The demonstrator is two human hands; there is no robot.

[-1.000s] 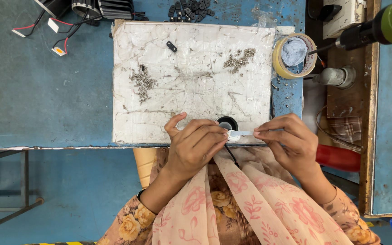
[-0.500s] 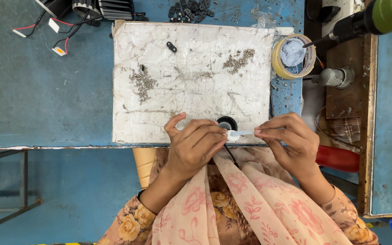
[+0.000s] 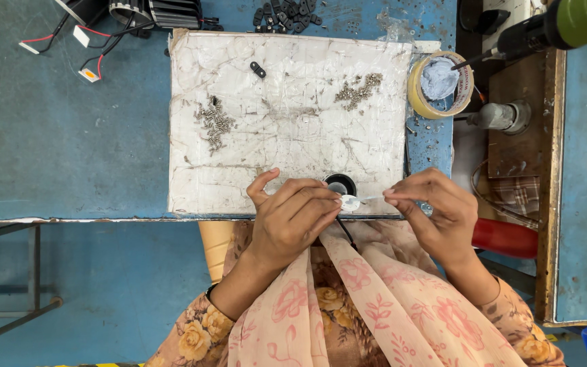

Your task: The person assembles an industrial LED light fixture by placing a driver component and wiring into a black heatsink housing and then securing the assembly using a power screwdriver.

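One head-worn camera looks straight down from above, fairly close, onto the blue metal worktop [image 3: 69, 136] and the person's own hands at its near edge.

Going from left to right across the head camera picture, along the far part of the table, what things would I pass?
Red and black wires with white plugs → left heap of small screws → small black clip → right heap of screws → roll of tape → green-handled power tool.

Tape roll [image 3: 441, 84] sits at the white mat's [image 3: 287, 122] right edge, two screw piles [image 3: 215, 122] on the mat. Black clips [image 3: 287, 12] lie above it, red-and-black wires [image 3: 83, 47] at upper left.
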